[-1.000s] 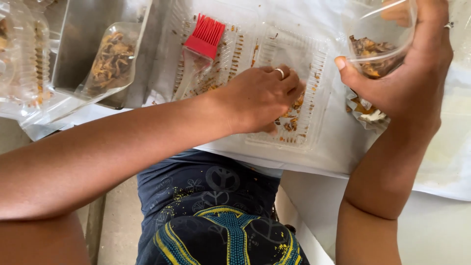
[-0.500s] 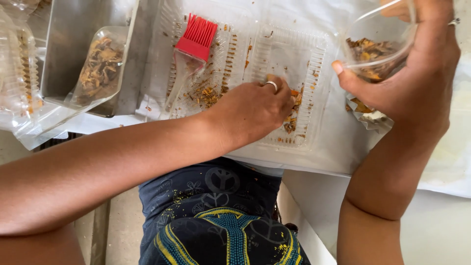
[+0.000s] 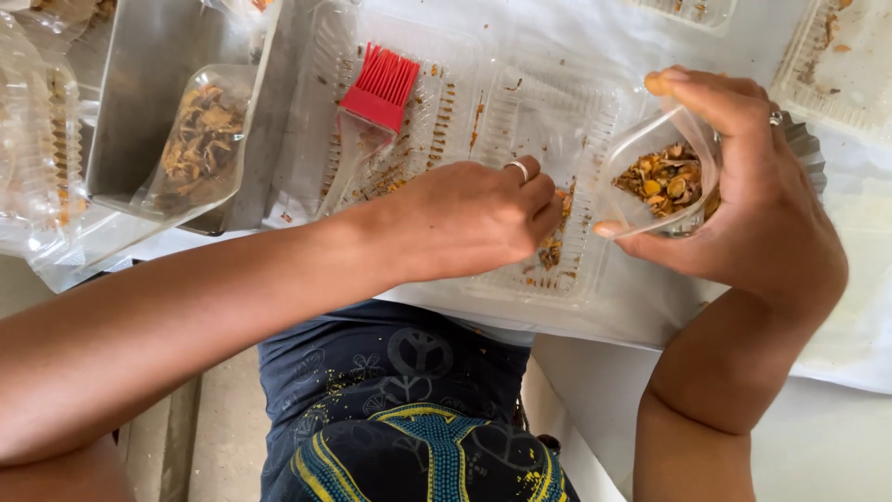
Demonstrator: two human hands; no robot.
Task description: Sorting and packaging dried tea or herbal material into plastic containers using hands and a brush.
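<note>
Two hands: both busy
Left hand (image 3: 483, 218): pinches crumbs in the clear tray (image 3: 548, 121)
Right hand (image 3: 753, 214): grips the little bag (image 3: 664, 181), mouth open for filling

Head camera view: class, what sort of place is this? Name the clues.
Probably a small food-packing workspace: clear ridged plastic trays with dried food scraps, a red silicone brush, and an open clear bag of dried pieces in the right hand.

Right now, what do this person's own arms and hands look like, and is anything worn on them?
Both forearms are bare, with no sleeves, watch or gloves in view. The left hand wears a plain silver-coloured ring on one finger. The right hand also carries a small ring, silver-toned with a slightly raised top. The fingernails that show are short, without visible polish.
</note>
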